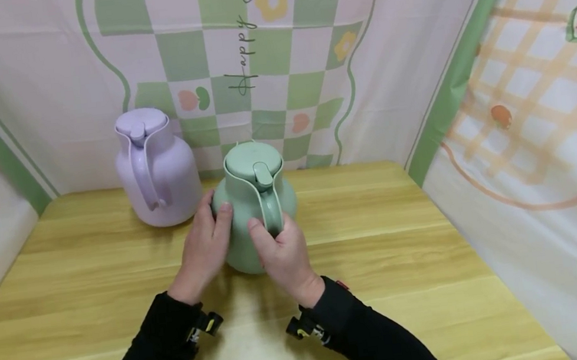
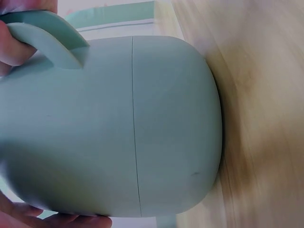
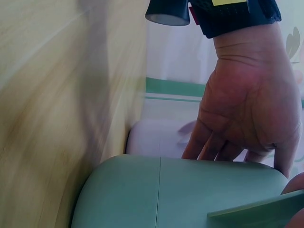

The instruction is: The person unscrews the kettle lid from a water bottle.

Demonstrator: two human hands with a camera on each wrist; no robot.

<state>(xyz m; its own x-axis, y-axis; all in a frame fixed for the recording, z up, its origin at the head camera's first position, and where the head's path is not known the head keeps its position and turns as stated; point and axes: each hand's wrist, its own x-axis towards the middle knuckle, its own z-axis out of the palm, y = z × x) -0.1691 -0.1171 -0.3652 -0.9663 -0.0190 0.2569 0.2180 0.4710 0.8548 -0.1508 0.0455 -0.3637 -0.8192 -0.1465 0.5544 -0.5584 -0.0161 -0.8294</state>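
A pale green thermos jug [image 1: 243,241] with a round lid stands on the wooden table, its handle [image 1: 272,210] turned towards me. My right hand [image 1: 289,257] grips that handle, the thumb lying along its left side. Against the left side of the jug rests my left hand [image 1: 202,250]. The right wrist view shows the left hand [image 3: 251,99] with its fingers fairly straight, their tips on the jug's wall. In the left wrist view the green jug [image 2: 109,128] fills much of the picture, its base at the tabletop.
A lilac thermos jug [image 1: 167,170] of similar shape stands behind and left of the green one, near the table's back edge. Printed cloth [image 1: 299,42] hangs behind the wooden table [image 1: 393,251] and at both sides.
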